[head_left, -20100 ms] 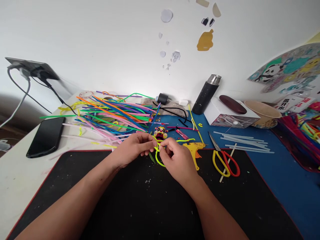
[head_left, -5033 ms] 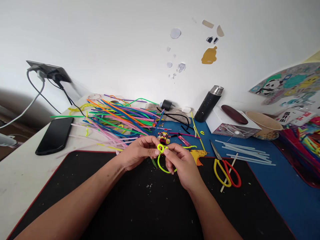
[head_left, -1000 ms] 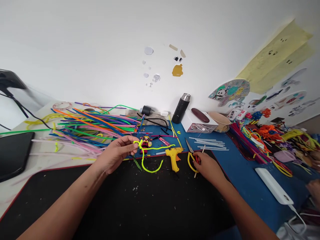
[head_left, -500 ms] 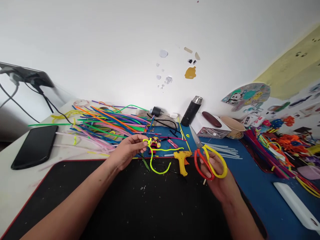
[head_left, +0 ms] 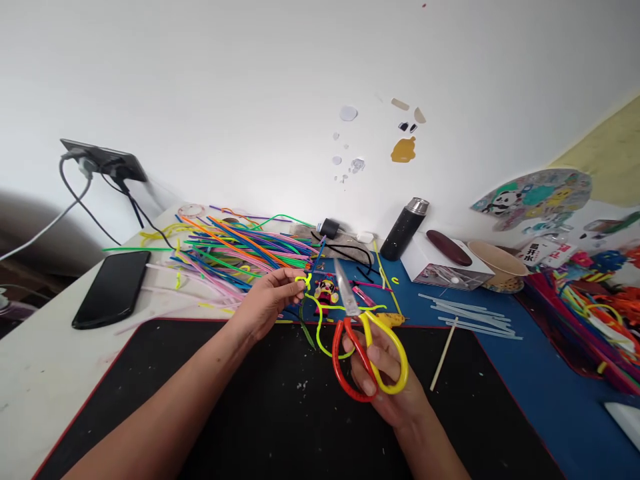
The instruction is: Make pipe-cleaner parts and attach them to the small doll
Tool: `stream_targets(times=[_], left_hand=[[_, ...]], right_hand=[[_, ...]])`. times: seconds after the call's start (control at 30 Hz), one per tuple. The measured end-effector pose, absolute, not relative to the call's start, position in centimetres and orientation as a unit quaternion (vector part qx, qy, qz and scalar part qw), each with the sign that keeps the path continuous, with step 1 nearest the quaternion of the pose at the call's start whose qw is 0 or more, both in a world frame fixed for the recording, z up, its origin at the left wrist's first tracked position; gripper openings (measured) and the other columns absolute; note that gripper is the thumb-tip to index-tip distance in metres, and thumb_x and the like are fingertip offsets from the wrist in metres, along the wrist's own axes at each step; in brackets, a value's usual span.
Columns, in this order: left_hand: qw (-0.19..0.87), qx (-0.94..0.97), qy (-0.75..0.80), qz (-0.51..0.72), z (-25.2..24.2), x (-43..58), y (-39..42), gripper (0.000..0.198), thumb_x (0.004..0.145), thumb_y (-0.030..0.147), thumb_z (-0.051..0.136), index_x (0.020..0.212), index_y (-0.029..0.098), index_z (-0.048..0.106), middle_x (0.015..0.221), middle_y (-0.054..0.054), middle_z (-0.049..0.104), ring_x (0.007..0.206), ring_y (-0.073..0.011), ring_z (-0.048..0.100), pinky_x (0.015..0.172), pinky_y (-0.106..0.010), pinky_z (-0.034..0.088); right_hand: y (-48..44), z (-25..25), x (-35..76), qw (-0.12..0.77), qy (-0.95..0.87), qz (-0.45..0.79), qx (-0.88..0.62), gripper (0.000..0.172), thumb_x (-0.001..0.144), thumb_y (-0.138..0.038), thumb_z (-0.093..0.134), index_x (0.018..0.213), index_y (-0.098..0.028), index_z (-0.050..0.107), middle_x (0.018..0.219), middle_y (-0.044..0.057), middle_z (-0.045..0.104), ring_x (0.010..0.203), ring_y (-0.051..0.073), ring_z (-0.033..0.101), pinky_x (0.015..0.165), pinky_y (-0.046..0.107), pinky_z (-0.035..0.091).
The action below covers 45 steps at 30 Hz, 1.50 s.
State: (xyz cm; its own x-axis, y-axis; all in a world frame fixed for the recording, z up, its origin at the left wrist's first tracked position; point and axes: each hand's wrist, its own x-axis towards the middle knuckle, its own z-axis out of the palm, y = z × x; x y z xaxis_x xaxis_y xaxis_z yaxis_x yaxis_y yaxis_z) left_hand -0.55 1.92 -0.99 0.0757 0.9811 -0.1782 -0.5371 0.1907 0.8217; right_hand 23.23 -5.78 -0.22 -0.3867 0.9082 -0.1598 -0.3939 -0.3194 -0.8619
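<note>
My left hand [head_left: 267, 301] pinches the looped end of a neon yellow pipe cleaner [head_left: 320, 327], whose tail curls down over the black mat [head_left: 250, 413]. My right hand [head_left: 387, 380] grips a pair of scissors [head_left: 357, 333] with one red and one yellow handle loop; the blades are together and point up, just right of the yellow pipe cleaner. A small red and yellow figure [head_left: 327, 291] stands behind the blades.
A pile of coloured pipe cleaners [head_left: 235, 257] lies at the back left, a black phone [head_left: 113, 288] further left. A black flask [head_left: 403, 230], a white box [head_left: 447, 263], clear glue sticks [head_left: 465, 308], a wooden stick [head_left: 443, 353] and part of a yellow glue gun [head_left: 393, 320] sit to the right.
My right hand has left the pipe cleaner, picked the scissors up from the table on the right and carried them left to the yellow pipe cleaner. My left hand keeps its pinch.
</note>
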Motion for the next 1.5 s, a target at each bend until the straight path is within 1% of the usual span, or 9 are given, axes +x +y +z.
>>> stream_targets(times=[0.23, 0.47, 0.63, 0.73, 0.83, 0.97, 1.07, 1.2, 1.5], left_hand=[[0.662, 0.283, 0.379, 0.582, -1.1, -0.6, 2.0, 0.030, 0.060, 0.025, 0.099, 0.078, 0.015, 0.076, 0.070, 0.000, 0.068, 0.062, -0.0106, 0.062, 0.060, -0.021, 0.048], [0.656, 0.289, 0.374, 0.588, -0.9, -0.6, 2.0, 0.032, 0.062, 0.025, 0.099, 0.080, 0.015, 0.075, 0.074, 0.000, 0.070, 0.063, -0.0099, 0.062, 0.061, -0.021, 0.049], [0.644, 0.287, 0.361, 0.611, -1.2, -0.8, 2.1, 0.032, 0.066, 0.024, 0.098, 0.086, 0.016, 0.075, 0.076, 0.002, 0.069, 0.062, -0.0086, 0.063, 0.062, -0.020, 0.049], [0.640, 0.286, 0.358, 0.617, -1.3, -0.9, 2.1, 0.033, 0.066, 0.023, 0.098, 0.089, 0.017, 0.075, 0.076, 0.003, 0.068, 0.063, -0.0085, 0.063, 0.062, -0.019, 0.049], [0.637, 0.280, 0.357, 0.624, -1.3, -0.9, 2.1, 0.036, 0.064, 0.024, 0.098, 0.090, 0.017, 0.074, 0.074, 0.003, 0.068, 0.062, -0.0091, 0.064, 0.062, -0.019, 0.050], [0.632, 0.274, 0.357, 0.630, -1.2, -0.9, 2.1, 0.037, 0.064, 0.024, 0.098, 0.090, 0.018, 0.073, 0.074, 0.003, 0.068, 0.062, -0.0095, 0.064, 0.062, -0.020, 0.050], [0.623, 0.282, 0.357, 0.636, -1.0, -0.8, 2.0, 0.034, 0.064, 0.025, 0.098, 0.087, 0.018, 0.073, 0.075, 0.003, 0.068, 0.062, -0.0094, 0.064, 0.062, -0.021, 0.050], [0.610, 0.303, 0.363, 0.636, -0.7, -0.6, 1.9, 0.034, 0.065, 0.027, 0.098, 0.084, 0.017, 0.072, 0.076, 0.003, 0.067, 0.062, -0.0094, 0.063, 0.063, -0.022, 0.050], [0.612, 0.306, 0.378, 0.624, -0.7, -0.2, 1.6, 0.037, 0.064, 0.029, 0.098, 0.086, 0.018, 0.070, 0.075, 0.004, 0.065, 0.063, -0.0089, 0.060, 0.062, -0.020, 0.047]], right_hand=[[-5.7, -1.6, 21.7, 0.414, -0.395, 0.751, -0.329, 0.040, 0.088, -0.050, 0.080, 0.113, -0.022, 0.065, 0.092, 0.004, 0.068, 0.039, 0.001, 0.033, 0.040, 0.021, 0.024], [-6.6, -2.7, 21.2, 0.363, -0.466, 0.744, -0.311, 0.059, 0.089, -0.065, 0.077, 0.127, -0.023, 0.061, 0.088, 0.001, 0.066, 0.037, 0.002, 0.044, 0.039, 0.018, 0.027], [-7.3, -3.4, 20.8, 0.357, -0.479, 0.737, -0.318, 0.071, 0.093, -0.071, 0.068, 0.143, -0.023, 0.055, 0.095, 0.007, 0.073, 0.039, 0.005, 0.051, 0.039, 0.017, 0.027], [-7.4, -3.7, 20.7, 0.341, -0.482, 0.744, -0.314, 0.076, 0.093, -0.076, 0.064, 0.146, -0.023, 0.052, 0.106, 0.014, 0.077, 0.041, 0.007, 0.057, 0.041, 0.018, 0.035], [-7.4, -3.9, 20.8, 0.328, -0.474, 0.762, -0.296, 0.082, 0.090, -0.081, 0.062, 0.148, -0.025, 0.050, 0.121, 0.020, 0.075, 0.050, 0.013, 0.070, 0.044, 0.019, 0.043], [-7.5, -3.8, 20.7, 0.321, -0.456, 0.774, -0.300, 0.088, 0.087, -0.086, 0.059, 0.151, -0.026, 0.047, 0.133, 0.023, 0.070, 0.077, 0.027, 0.082, 0.047, 0.020, 0.049], [-7.5, -3.4, 20.5, 0.304, -0.464, 0.768, -0.320, 0.086, 0.088, -0.084, 0.062, 0.149, -0.024, 0.049, 0.125, 0.021, 0.074, 0.065, 0.021, 0.079, 0.044, 0.019, 0.047], [-7.5, -2.9, 20.0, 0.305, -0.489, 0.730, -0.368, 0.080, 0.091, -0.081, 0.061, 0.141, -0.018, 0.055, 0.105, 0.016, 0.077, 0.042, 0.010, 0.064, 0.039, 0.018, 0.042], [-7.6, -3.0, 19.0, 0.333, -0.495, 0.698, -0.395, 0.076, 0.090, -0.080, 0.063, 0.136, -0.019, 0.057, 0.097, 0.009, 0.075, 0.040, 0.008, 0.059, 0.039, 0.019, 0.041]])
